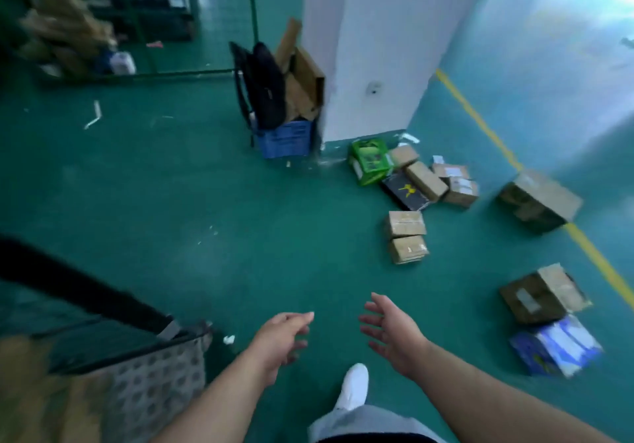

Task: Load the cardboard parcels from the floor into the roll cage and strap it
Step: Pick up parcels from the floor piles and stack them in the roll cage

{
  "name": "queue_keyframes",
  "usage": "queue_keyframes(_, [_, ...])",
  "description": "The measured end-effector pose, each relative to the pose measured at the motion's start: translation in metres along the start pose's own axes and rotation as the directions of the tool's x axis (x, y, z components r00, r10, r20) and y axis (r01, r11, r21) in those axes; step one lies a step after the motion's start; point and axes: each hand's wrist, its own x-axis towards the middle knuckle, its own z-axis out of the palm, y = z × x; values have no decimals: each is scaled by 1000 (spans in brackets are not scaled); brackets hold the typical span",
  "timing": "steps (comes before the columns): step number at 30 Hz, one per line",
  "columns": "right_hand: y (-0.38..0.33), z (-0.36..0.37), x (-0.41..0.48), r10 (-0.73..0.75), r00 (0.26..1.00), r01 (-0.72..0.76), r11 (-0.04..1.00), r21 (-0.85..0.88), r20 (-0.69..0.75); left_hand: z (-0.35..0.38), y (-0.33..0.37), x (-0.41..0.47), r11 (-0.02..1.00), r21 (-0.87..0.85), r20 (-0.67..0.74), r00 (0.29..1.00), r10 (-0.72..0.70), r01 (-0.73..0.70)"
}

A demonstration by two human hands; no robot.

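Head view | left hand (pixel 282 339) empty, fingers loose, slightly apart | right hand (pixel 391 334) empty, fingers spread | cardboard parcels (pixel 407 236) scattered on floor (pixel 206 185) | roll cage (pixel 154 374) beside left arm

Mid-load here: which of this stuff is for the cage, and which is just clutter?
Job: roll cage; stacked pair of brown parcels; parcel cluster by the pillar; large parcel on the yellow line; brown parcel at right.
Lying about: blue crate; flattened cardboard; black bag; paper scraps.
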Motion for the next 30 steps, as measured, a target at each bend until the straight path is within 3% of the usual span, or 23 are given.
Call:
queue_keyframes(6, [-64,-126,53,2,997,-1,1000,5,-76,128,68,48,997,78,56,998,12,-16])
queue_keyframes(10, [-105,-178,75,14,996,-7,997,74,-92,175,110,66,992,124,50,999,2,-8])
queue_keyframes(15, [-143,-196,108,47,994,-29,985,172,-102,191,155,103,991,125,-3,999,-52,52])
queue_keyframes(23, [-206,-206,170,100,976,-47,964,262,-193,225,247,211,970,219,40,993,-113,101])
queue_keyframes(30, [-290,-247,207,124,944,13,911,411,-306,292,381,291,899,437,144,987,-66,-3])
